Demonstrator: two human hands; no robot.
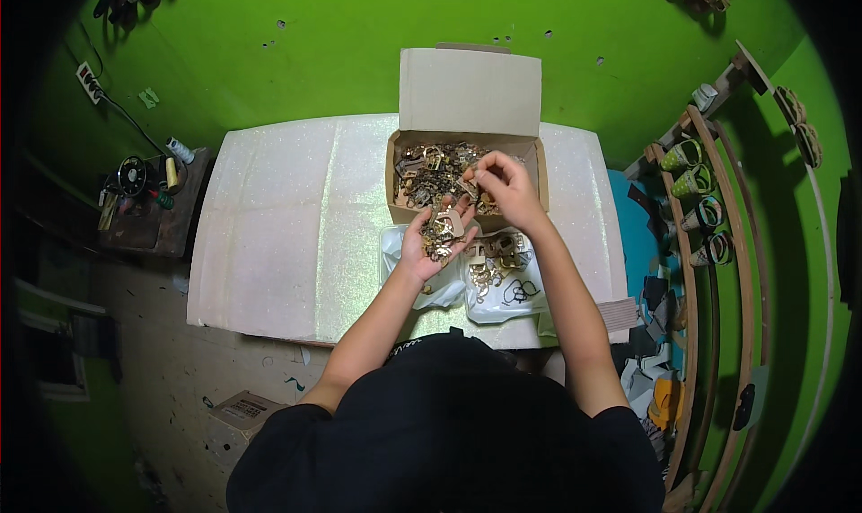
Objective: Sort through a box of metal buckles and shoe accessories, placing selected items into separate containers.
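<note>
An open cardboard box point(544, 176) stands on the table, full of loose gold and dark metal buckles point(422, 173). My left hand point(417, 254) is palm up at the box's near edge, with a small heap of gold buckles point(442, 229) cupped in it. Over the right part of the box, my right hand point(508, 191) has its fingers pinched together; what lies between the fingertips is too small to make out. In front of the box, a white plastic tray point(492, 315) holds more gold buckles and a thin dark loop. Beside it, another white tray point(391, 243) is partly hidden by my left arm.
A pale shimmering cloth point(269, 234) covers the table. The box's raised lid point(470, 91) stands toward the green wall. On the left is a small dark table point(162, 230) with thread spools. A wooden rack point(732, 234) with sandals and fabric scraps point(654, 333) are on the right.
</note>
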